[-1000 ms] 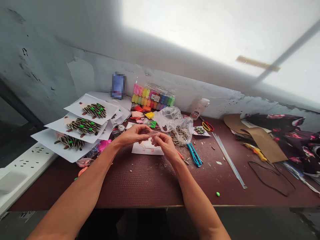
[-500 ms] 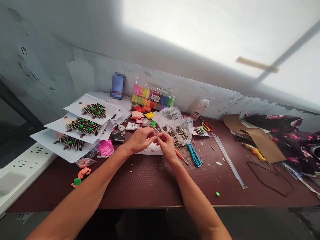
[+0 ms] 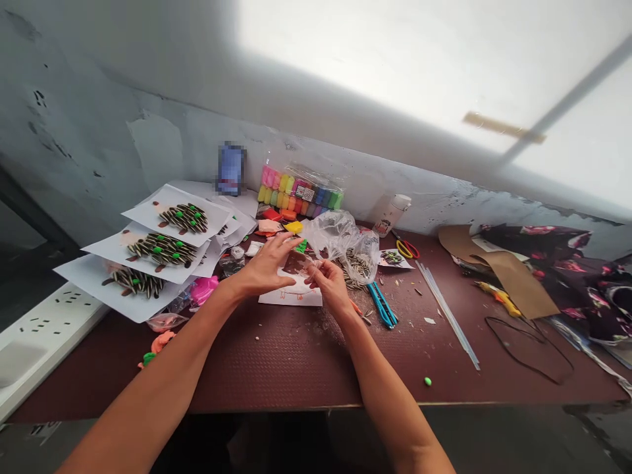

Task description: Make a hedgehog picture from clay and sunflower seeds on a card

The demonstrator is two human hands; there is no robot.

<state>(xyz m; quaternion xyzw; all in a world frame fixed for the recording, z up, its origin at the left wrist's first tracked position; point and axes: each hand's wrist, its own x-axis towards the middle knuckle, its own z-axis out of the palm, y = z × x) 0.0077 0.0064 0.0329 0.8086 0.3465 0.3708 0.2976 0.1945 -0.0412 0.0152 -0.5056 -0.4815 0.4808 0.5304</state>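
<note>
My right hand (image 3: 330, 280) pinches the edge of a small clear plastic packet (image 3: 295, 262) with something dark brown in it. To its left, my left hand (image 3: 266, 264) is open, thumb and fingers spread apart around the packet's near side; whether a fingertip touches it I cannot tell. Under both hands lies a white sheet (image 3: 291, 297) with a reddish line drawing, partly covered. Just right of my right hand are a heap of striped sunflower seeds (image 3: 356, 273), a crumpled clear bag (image 3: 336, 230) and a teal utility knife (image 3: 382, 306).
Papers bearing seed hedgehogs (image 3: 162, 250) are stacked at left, beside a power strip (image 3: 54, 329). Coloured clay packs (image 3: 301, 193) and a white bottle (image 3: 392, 214) stand along the wall. Scissors (image 3: 407, 248), glue sticks (image 3: 448, 316) and a yellow glue gun (image 3: 501, 297) lie rightward.
My hands were together at the fingertips. My left hand has since moved left and spread its fingers, and the brown packet now shows at my right hand.
</note>
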